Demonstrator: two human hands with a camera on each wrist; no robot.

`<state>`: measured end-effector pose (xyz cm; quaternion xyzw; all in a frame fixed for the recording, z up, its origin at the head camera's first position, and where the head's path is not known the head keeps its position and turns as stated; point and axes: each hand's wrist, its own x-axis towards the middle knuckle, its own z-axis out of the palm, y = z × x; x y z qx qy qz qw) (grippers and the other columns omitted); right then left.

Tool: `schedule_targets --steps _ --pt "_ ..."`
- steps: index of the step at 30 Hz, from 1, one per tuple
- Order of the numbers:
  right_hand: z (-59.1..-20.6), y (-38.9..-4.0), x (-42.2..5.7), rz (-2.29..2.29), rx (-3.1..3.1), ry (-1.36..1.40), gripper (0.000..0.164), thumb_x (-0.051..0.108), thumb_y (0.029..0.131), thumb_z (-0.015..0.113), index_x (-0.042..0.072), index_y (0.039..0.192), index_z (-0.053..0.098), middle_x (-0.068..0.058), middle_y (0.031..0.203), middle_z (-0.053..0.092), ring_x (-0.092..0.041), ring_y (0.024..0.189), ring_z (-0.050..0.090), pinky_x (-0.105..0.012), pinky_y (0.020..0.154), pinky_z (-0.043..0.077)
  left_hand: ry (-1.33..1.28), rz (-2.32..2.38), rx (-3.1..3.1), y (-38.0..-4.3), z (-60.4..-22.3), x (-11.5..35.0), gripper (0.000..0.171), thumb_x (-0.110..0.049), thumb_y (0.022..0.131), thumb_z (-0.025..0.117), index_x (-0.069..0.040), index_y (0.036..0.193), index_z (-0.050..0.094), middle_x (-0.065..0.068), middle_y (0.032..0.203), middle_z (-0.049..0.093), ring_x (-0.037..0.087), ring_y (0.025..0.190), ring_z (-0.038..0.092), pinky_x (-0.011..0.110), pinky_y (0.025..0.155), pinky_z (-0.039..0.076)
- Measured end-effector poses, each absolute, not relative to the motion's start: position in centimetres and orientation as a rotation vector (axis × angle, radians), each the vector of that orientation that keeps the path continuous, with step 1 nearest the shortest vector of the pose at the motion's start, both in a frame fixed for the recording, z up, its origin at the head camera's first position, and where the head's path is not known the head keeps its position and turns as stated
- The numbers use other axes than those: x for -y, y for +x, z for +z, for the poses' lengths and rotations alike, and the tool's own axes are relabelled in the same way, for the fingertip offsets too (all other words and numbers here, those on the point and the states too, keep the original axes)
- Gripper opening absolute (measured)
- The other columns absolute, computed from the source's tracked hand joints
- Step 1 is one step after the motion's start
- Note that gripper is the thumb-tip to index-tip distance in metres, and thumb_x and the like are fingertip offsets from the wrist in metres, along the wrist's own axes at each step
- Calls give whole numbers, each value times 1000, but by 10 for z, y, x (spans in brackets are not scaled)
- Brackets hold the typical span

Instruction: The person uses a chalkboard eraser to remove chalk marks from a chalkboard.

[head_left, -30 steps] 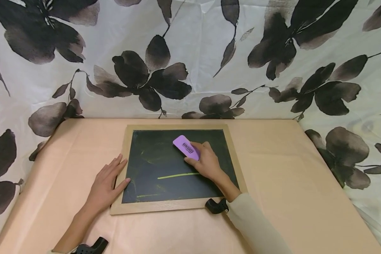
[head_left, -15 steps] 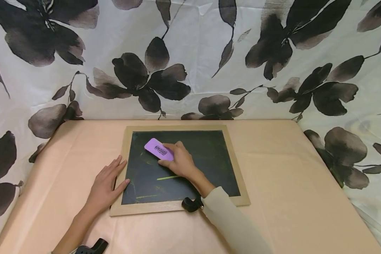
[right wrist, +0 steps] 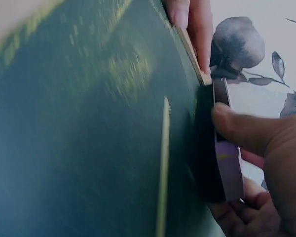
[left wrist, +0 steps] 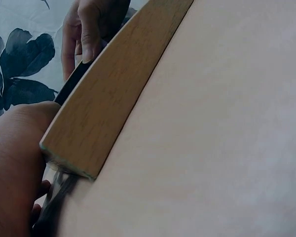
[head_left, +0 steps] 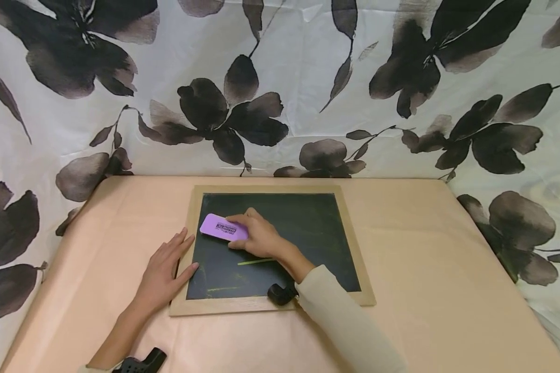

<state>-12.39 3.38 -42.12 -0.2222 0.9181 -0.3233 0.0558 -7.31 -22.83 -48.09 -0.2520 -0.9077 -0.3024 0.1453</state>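
A black chalkboard (head_left: 303,233) in a pale wooden frame lies on the table. My right hand (head_left: 259,238) grips a purple felt eraser (head_left: 214,227) between thumb and fingers, over the board's upper left part. A yellow chalk line (head_left: 255,261) runs below that hand, its right part hidden by the wrist; in the right wrist view the line (right wrist: 164,163) is beside the eraser (right wrist: 230,170). Fainter yellow smudges (head_left: 221,289) mark the lower left. With fingers extended, my left hand (head_left: 161,272) rests along the frame's left side, thumb across its inner edge.
The table has a peach cover (head_left: 424,259). A white cloth (head_left: 308,103) with dark flowers hangs behind and along the sides. Black wrist cameras are strapped to the left wrist (head_left: 142,361) and the right wrist (head_left: 281,294).
My right hand has carried the eraser leftward across the board, then slightly down, and the eraser has turned flatter. My left hand stays at the frame. The head view has shifted slightly.
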Motion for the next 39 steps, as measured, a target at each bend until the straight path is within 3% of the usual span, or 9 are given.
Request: schedule_targets --steps 11,25,39 --pt "-414 -113 -55 -895 -2713 -928 59 29 81 77 17 135 57 3 90 43 -12 72 43 -23 55 34 -712 -866 2608 -73 -482 225 62 -23 86 70 -3 141 47 17 148 38 39 134 34 54 108 23" --pt "-430 -81 -160 -1076 -3059 -456 57 31 77 81 13 128 62 2 89 49 -12 71 42 -27 55 35 -670 -873 2638 -75 -483 217 64 -26 89 68 -6 144 43 16 151 34 36 138 29 50 112 19" --pt "-445 -49 -181 -994 -3302 -315 61 31 73 84 5 125 63 -3 83 47 -10 67 39 -23 52 33 -667 -886 2643 -76 -482 217 65 -26 89 68 -7 145 42 16 151 34 35 138 28 48 113 17"
